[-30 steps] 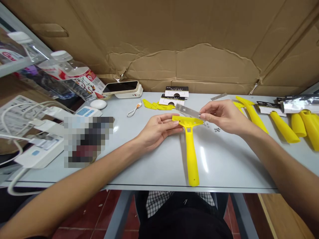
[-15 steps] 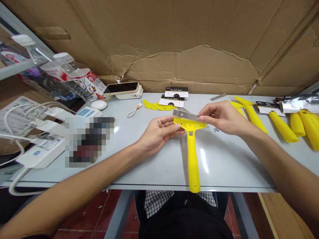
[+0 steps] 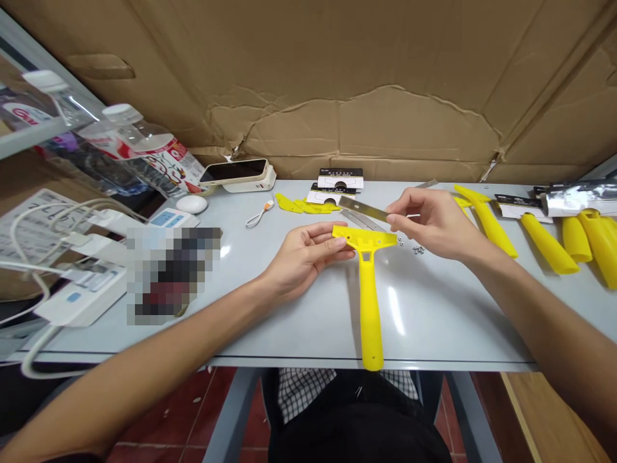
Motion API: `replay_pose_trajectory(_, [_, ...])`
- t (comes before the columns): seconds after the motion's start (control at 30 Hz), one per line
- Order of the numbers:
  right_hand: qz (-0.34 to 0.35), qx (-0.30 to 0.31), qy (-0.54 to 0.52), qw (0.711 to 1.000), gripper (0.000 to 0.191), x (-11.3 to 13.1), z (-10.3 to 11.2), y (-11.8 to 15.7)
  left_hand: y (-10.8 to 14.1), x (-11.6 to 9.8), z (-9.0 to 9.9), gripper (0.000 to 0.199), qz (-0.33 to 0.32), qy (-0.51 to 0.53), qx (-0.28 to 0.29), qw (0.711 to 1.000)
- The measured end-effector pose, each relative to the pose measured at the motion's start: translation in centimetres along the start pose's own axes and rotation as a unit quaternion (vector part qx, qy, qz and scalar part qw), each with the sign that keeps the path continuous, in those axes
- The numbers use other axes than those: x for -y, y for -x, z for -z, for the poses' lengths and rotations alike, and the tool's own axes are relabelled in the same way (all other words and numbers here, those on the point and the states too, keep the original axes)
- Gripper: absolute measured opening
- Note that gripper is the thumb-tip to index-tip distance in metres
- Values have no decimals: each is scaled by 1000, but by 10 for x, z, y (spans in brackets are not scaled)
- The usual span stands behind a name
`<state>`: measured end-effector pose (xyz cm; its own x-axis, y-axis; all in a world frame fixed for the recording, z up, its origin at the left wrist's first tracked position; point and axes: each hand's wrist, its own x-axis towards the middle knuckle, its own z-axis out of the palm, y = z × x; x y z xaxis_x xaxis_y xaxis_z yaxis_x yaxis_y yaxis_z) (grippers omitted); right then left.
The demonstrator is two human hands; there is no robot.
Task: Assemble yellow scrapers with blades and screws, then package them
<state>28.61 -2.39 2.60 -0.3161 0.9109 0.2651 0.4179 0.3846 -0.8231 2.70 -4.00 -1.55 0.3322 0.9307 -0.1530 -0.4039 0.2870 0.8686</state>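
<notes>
My left hand (image 3: pixel 313 257) pinches the left end of a yellow scraper handle (image 3: pixel 371 302), whose wide head faces away from me and whose grip points toward my body. A thin metal blade (image 3: pixel 362 207) is held by its right end between the thumb and fingers of my right hand (image 3: pixel 431 222), above and apart from the scraper head. Beneath it, another flat metal piece lies on the table, partly covered. Small screws (image 3: pixel 418 249) are scattered just below my right hand. Beyond the blade lie flat yellow plastic pieces (image 3: pixel 303 204) and black-and-white cards (image 3: pixel 340 179).
To the right are more yellow scraper handles (image 3: pixel 549 247) and a clear plastic packet (image 3: pixel 583 199). A phone (image 3: pixel 236 172), a short cable (image 3: pixel 260 213), a white mouse (image 3: pixel 191 204), power strips (image 3: pixel 80 296) and bottles (image 3: pixel 164 157) occupy the left. Cardboard (image 3: pixel 366 71) walls the back.
My right hand has lifted the blade slightly up and away from the scraper head, tilting it. The scraper handle stays in my left hand, almost unmoved.
</notes>
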Motion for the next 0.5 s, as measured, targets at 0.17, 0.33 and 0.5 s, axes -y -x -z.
replay_pose_trajectory(0.17, [8,16,24,1000,9,-3,-3,0,-2,0,1,32,0,-14,8,1000])
replay_pose_trajectory(0.33, [10,43,18,999,11,-4,-1,-1,-3,0,1,29,-4,-36,21,999])
replay_pose_trajectory(0.5, [38,64,39,996,10,0,0,0,-3,0,2,28,-9,-38,13,999])
